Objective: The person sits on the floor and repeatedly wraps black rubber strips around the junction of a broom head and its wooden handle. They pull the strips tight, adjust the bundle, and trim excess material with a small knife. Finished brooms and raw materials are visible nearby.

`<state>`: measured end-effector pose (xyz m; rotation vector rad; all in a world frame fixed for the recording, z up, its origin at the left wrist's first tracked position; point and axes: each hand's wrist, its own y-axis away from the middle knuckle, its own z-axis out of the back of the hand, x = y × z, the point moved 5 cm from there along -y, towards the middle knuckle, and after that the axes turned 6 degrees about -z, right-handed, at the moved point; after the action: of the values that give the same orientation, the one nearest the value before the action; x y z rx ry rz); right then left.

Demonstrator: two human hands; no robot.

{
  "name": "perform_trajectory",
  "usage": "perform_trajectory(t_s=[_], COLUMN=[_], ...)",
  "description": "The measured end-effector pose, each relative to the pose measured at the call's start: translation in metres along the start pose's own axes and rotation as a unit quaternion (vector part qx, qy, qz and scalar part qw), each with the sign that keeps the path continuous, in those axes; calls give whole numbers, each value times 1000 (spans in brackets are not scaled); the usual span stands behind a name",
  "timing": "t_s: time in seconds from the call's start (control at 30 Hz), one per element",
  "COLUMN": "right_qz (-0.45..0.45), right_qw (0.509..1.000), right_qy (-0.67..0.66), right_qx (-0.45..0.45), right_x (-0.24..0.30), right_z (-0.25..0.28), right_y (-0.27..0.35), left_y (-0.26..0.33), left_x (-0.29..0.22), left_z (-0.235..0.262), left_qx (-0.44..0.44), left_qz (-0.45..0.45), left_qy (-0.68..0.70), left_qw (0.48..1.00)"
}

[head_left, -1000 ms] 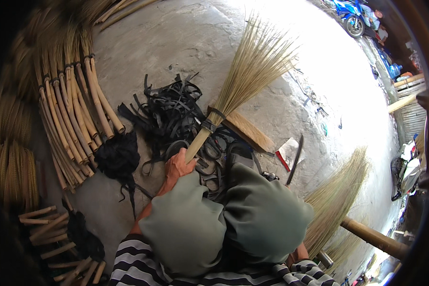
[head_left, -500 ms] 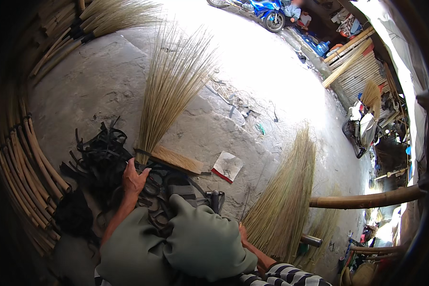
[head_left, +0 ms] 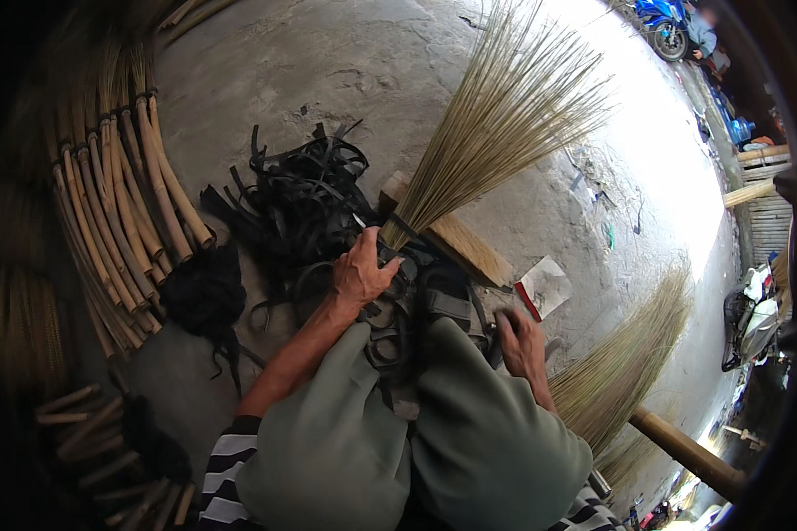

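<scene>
Stick pile (head_left: pixel 124 221): many brown sticks lie side by side on the floor (head_left: pixel 328 62), far to the left.
Short sticks (head_left: pixel 88 425): a few more lie near the lower left edge.
Black fluff (head_left: pixel 205 296): a dark clump sits just beside the stick pile.
Black straps (head_left: pixel 305 199): a messy heap of thin black strips lies on the floor, next to the left hand.
Left hand (head_left: pixel 360 274): it is closed around the tied neck of the broom, right above the knees (head_left: pixel 416 442).
Broom (head_left: pixel 496 115): its neck is in the left hand, and its long straw fans out up and to the right over the floor.
Wood block (head_left: pixel 460 243): a flat light block lies under the broom's neck.
Right hand (head_left: pixel 521 343): it rests low by the right knee, fingers bent on something dark; I cannot tell what.
Paper (head_left: pixel 545 285): a small white and red piece lies near the right hand.
Second broom (head_left: pixel 629 363): it lies at the right, its thick brown handle pointing to the lower right corner.
</scene>
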<state>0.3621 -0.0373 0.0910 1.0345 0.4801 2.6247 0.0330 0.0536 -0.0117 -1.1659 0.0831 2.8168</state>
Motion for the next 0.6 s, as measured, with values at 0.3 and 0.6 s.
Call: perform_trajectory(t_s=[0.3,0.6], right_qz=[140,-34], right_qw=[981,943], right_qy=[-116,-327], right_qx=[-71,49], right_x=[155,127], right_z=[-34,-69], right_y=[-152,-166], left_y=[3,3], left_x=[-9,-16], left_z=[0,1], left_qx=[-5,5], left_qz=[-3,14], left_qy=[-18,-34], left_qw=[1000,999])
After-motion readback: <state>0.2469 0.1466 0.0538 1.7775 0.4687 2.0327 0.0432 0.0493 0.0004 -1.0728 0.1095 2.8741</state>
